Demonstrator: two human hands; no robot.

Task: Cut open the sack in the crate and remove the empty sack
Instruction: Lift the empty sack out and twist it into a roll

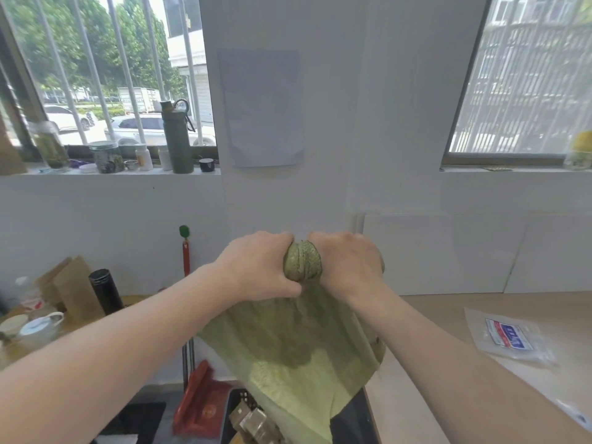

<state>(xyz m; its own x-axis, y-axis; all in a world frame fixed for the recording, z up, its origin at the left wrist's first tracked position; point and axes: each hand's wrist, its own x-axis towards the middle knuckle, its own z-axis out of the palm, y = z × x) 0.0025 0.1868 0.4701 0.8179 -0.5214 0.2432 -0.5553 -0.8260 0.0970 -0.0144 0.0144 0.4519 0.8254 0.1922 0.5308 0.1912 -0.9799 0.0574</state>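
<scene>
Up in front of the white wall, between the two windows, I have both hands closed on the bunched end of the green sack (298, 341). My left hand (256, 267) is a fist around the gathered fabric on one side, and my right hand (349, 264) grips it on the other, the two nearly touching, with a wad of crumpled mesh bulging between them. From that wad the sack hangs down loose and spread, its lower edge reaching over the dark crate (352, 421) at the bottom of my view. I see brownish blocks (253, 421) lying in the crate beside the sack's lower edge; what they are I cannot tell. To my right runs a light wooden tabletop (448, 315) with a clear plastic packet (509, 338) bearing a blue and red label lying flat on it, well apart from the sack. On my left a second, cluttered surface carries a black flask (105, 291), a brown paper bag (73, 286) and white cups (38, 326). A red dustpan (200, 402) stands on the floor beside the crate. A green bottle (177, 136) and jars sit on the windowsill (112, 171).
</scene>
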